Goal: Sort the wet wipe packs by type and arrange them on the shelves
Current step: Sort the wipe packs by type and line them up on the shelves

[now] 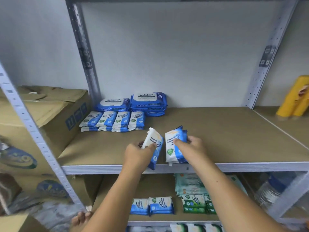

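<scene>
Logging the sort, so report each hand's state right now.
Left hand: holding a single wipe pack, blue and white.
Right hand: holding stacked wipe packs, apparently two, same type.

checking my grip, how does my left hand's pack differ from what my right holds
The left hand grips a single wipe pack, tilted, its lower end past the shelf edge. The right hand grips a stacked pair of packs, straighter, over the shelf. Both are blue-and-white antibacterial wipes.

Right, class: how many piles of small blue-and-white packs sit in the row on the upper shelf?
4, side by side in front of the antabax packs: far-left pile, second pile, third pile, rightmost pile. Lower packs are partly hidden.
</scene>
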`<state>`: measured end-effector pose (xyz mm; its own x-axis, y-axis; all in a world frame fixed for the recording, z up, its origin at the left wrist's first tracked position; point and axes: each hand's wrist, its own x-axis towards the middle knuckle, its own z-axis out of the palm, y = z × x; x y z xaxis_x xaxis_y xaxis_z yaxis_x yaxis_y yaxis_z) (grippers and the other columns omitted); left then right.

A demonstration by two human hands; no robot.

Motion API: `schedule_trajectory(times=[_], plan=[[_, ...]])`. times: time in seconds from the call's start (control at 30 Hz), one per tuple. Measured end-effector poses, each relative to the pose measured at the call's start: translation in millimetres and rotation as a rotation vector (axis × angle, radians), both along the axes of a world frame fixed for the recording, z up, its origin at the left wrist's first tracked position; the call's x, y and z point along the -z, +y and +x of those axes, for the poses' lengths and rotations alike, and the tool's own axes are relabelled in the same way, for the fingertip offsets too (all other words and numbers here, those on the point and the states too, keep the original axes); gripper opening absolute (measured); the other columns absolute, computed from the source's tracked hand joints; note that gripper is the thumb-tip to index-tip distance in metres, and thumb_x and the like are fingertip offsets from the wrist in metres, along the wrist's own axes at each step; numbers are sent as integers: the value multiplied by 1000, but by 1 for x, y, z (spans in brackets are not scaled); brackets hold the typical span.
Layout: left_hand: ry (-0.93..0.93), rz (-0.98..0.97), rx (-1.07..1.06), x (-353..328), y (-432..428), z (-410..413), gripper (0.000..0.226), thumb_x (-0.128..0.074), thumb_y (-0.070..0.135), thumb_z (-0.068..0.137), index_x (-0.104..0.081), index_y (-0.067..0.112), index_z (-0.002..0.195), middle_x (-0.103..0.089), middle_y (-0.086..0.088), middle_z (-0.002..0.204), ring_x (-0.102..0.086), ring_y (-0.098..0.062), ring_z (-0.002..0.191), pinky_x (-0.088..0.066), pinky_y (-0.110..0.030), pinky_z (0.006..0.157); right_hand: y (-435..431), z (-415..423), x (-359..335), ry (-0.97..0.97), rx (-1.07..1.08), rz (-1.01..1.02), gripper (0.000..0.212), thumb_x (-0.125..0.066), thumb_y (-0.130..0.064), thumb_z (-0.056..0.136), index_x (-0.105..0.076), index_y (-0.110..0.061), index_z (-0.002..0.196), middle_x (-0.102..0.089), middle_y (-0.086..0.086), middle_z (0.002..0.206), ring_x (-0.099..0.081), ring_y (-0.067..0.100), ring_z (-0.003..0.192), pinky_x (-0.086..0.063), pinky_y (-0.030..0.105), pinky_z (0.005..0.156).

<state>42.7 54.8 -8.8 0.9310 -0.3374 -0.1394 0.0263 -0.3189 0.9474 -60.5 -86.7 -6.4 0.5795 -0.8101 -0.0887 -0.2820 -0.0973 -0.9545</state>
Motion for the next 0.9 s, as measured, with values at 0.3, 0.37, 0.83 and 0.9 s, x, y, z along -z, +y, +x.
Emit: schedule_trajectory(times=[0.3,0.37,0.83,0.9], plan=[[-181,512,86,3,-5,27,44,-49,66,80,-65,26,91,-61,5,96,-46,-28,117,-35,-44,99,-9,10,-9,342,10,-278,28,-60,-32,82,-65,-9,67,-63,3,66,-61,12,55,-43,21,46],[-186,458,137,6,-2,34,50,-46,69,74,-66,30,99,-67,6,98,-57,-28,111,-41,-48,102,-9,7,-6,354,37,-316,27,-59,-33,81,-67,-8,74,-66,3,71,-63,21,67,-49,27,55],[-690,210,436,19,38,22,51,-80,7,78,-69,37,118,-43,13,132,-47,0,118,-25,4,94,2,-32,7,219,-347,-766,47,-66,-8,79,-57,-35,117,-36,-13,122,-37,13,119,-43,30,97],[-722,192,373,26,27,18,47,-82,12,79,-71,35,119,-42,12,133,-48,-3,117,-34,-9,101,-1,-28,13,197,-302,-770,46,-69,-8,82,-61,-34,119,-37,-15,124,-44,12,115,-48,32,94]])
